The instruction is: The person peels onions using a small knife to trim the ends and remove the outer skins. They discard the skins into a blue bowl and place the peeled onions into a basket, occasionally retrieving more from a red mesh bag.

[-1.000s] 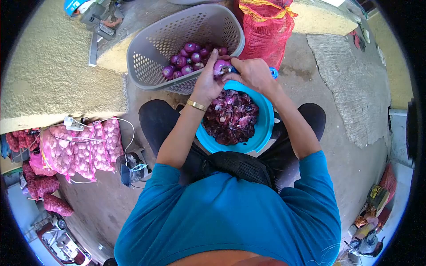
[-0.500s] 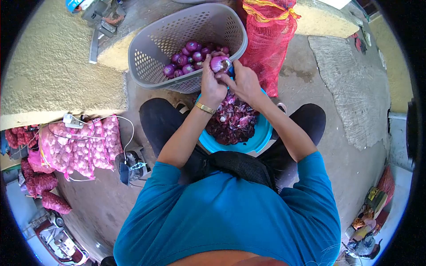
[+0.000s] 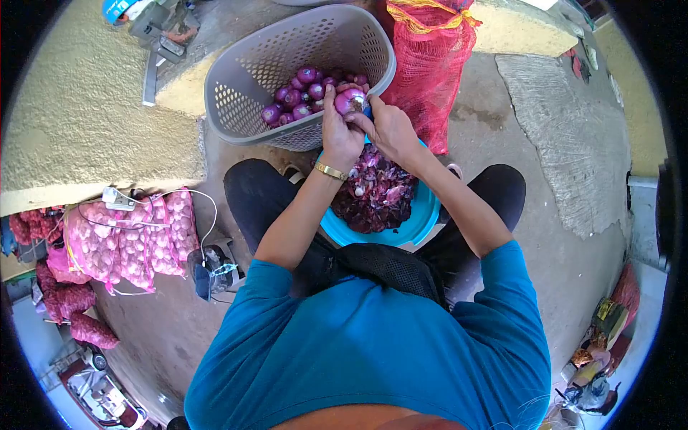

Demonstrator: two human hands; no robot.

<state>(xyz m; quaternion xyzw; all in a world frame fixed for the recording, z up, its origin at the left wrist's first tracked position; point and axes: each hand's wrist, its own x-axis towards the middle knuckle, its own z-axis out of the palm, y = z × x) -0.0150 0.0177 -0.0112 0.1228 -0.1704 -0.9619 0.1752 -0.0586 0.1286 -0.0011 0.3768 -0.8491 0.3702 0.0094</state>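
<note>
Caution: loose grip on a smooth, rounded surface could cause a drop.
From here, a grey perforated plastic basket stands beyond a round turquoise plastic basin of papery purple peelings. Left hand, half-curled, cups a glossy round purple onion near the basket's rim; right hand curls around a mostly hidden blue object.

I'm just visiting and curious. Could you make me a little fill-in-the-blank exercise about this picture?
1. The vegetable in the left hand is a purple ______.
2. The gold band is worn on the person's ______ wrist.
3. Like the shirt, the basin is coloured ______.
4. As the person sees it, the red mesh sack is to the ______ of the grey basket.

Missing words: onion; left; blue; right.
</note>
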